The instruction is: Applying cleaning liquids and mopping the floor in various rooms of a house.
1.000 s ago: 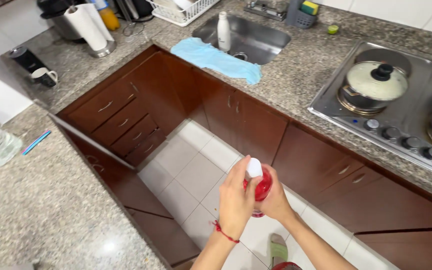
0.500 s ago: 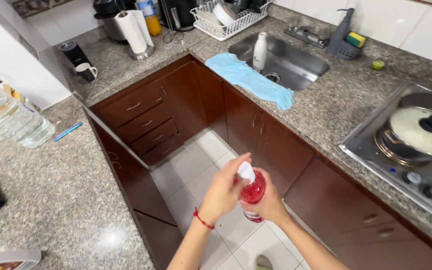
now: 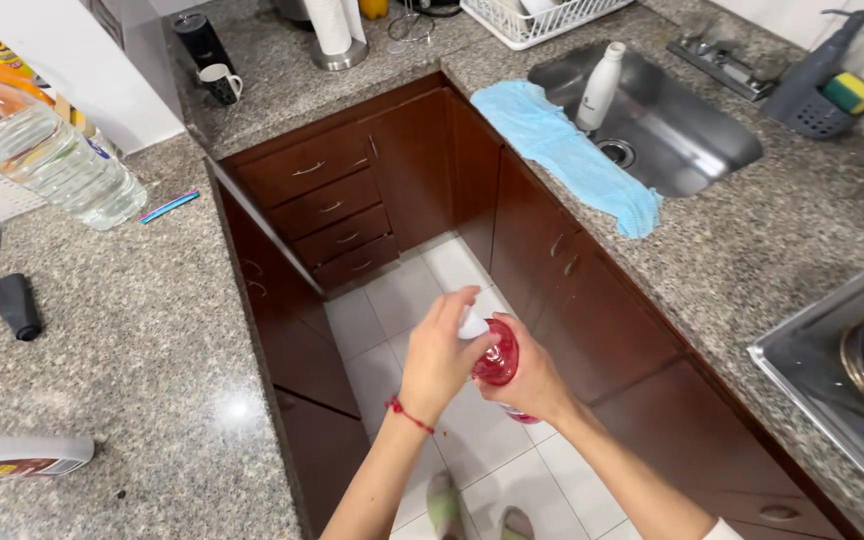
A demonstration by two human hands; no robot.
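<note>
- While both hands meet over the tiled floor (image 3: 402, 300), the small red bottle (image 3: 498, 364) sits upright between them, low and centre in view, well clear of either desk.
- Right hand (image 3: 530, 382) has its grip wrapped shut around the bottle's body from the 4 o'clock side.
- Left hand (image 3: 440, 355), with a red string at the wrist, closes its fingers over the white cap (image 3: 471, 325) from 9 o'clock.
- Judged risk: the bottle hangs over bare tile, so a slipping cap or loose grip could drop it or spill red liquid.
- At 9 o'clock lies the granite desk (image 3: 142, 330) with a clear water bottle (image 3: 47, 150).
- At 1 o'clock, a blue cloth (image 3: 572, 160) drapes beside the sink (image 3: 672, 140), where a white bottle (image 3: 600, 85) stands.
</note>
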